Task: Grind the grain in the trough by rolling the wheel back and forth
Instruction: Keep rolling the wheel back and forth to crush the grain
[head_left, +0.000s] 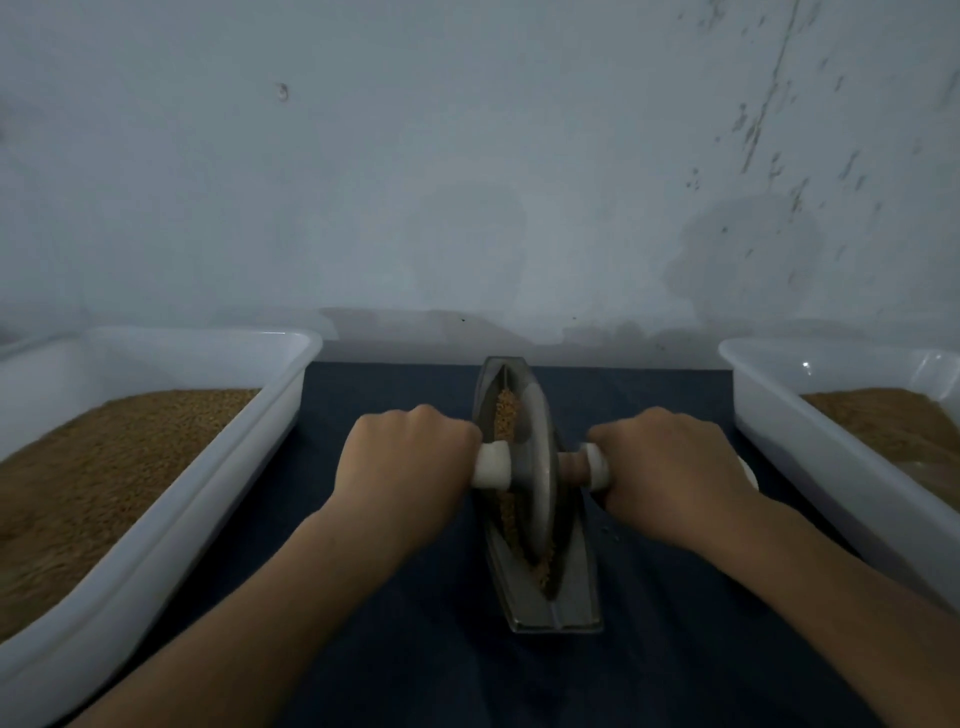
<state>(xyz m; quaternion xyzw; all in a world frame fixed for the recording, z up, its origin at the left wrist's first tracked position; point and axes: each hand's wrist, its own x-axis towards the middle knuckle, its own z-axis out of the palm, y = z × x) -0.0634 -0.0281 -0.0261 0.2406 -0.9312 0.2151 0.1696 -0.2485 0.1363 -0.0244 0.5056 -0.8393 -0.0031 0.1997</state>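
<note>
A narrow boat-shaped metal trough lies lengthwise on a dark blue cloth, its far tip near the wall. Brown grain lines its groove. A grey metal wheel stands upright in the groove at about the trough's middle, on an axle with white handles. My left hand grips the left handle. My right hand grips the right handle. Both fists sit level with each other, one on each side of the wheel.
A white plastic tub full of brown grain stands at the left. A second white tub, holding grain too, stands at the right. A pale stained wall rises just behind the trough. The dark cloth covers the table between the tubs.
</note>
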